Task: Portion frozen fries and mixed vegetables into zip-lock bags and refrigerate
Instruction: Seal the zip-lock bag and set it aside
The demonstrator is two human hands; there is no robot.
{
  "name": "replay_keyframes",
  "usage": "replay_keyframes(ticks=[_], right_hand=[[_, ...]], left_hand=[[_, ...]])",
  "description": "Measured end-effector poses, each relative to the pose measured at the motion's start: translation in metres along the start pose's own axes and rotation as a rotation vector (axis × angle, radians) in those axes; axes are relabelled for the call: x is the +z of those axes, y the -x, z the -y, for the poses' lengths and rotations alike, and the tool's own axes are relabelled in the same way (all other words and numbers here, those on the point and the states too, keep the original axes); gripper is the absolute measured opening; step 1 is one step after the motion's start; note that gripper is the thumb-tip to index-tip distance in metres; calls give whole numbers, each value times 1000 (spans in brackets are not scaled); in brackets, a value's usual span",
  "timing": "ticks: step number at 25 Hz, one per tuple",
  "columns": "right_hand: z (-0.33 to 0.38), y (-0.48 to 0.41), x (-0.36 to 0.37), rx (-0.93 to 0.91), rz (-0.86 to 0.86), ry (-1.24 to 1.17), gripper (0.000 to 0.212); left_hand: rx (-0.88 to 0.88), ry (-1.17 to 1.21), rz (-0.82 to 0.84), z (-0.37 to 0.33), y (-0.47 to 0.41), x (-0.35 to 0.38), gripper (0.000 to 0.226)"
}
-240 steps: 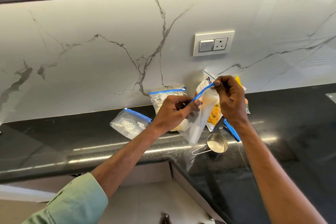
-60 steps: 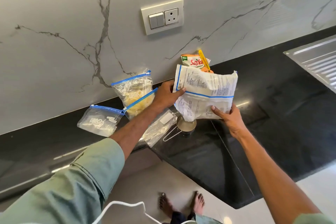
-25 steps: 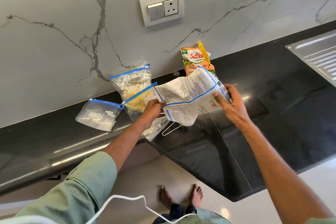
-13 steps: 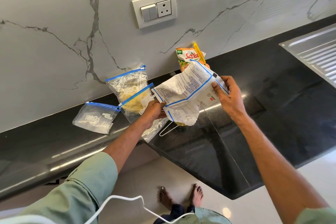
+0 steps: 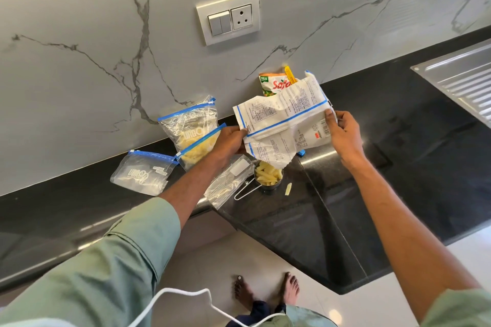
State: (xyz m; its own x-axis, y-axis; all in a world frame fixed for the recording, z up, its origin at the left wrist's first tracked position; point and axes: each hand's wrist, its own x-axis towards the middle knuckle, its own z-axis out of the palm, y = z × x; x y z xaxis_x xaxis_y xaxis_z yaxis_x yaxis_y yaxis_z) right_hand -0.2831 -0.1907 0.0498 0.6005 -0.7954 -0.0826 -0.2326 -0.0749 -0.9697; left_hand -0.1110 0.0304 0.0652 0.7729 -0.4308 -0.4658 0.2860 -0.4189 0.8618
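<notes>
Both hands hold the fries packet (image 5: pixel 284 125) above the counter (image 5: pixel 398 167). The left hand (image 5: pixel 231 141) pinches its 9 o'clock edge and the right hand's (image 5: pixel 345 135) fingers (image 5: pixel 330 117) clasp its 3 o'clock edge, probably to steer the pour. The long axis seems to run from 1 to 7 o'clock, mouth lowest, over the measuring cup (image 5: pixel 268 180) of fries. One stray fry (image 5: pixel 288 189) lies at the cup's 3 o'clock.

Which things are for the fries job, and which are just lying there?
For the job: fries packet, gripped by left hand and right hand; measuring cup; zip-lock bags; vegetable packet.
Just there: wall socket; drainboard; white cord.
</notes>
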Motion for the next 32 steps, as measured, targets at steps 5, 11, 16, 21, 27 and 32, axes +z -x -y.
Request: replay_keyframes(ticks=[5,11,16,21,27,32], right_hand=[[-10,1,-4,323,26,-226,40],[-32,13,-1,463,42,-301,36],[-35,15,-3,447,45,-312,36],[-52,23,0,482,18,-324,43],[-84,84,29,178,319,484,32],[-91,109,69,-26,324,827,33]], left_hand=[[73,-8,-35,-24,-5,1,16],[64,2,-11,-25,-5,10,13],[35,98,0,-26,-2,13,14],[43,348,-15,-69,15,-1,21],[86,405,-179,-95,16,-26,15],[-47,399,-77,-73,4,-8,16]])
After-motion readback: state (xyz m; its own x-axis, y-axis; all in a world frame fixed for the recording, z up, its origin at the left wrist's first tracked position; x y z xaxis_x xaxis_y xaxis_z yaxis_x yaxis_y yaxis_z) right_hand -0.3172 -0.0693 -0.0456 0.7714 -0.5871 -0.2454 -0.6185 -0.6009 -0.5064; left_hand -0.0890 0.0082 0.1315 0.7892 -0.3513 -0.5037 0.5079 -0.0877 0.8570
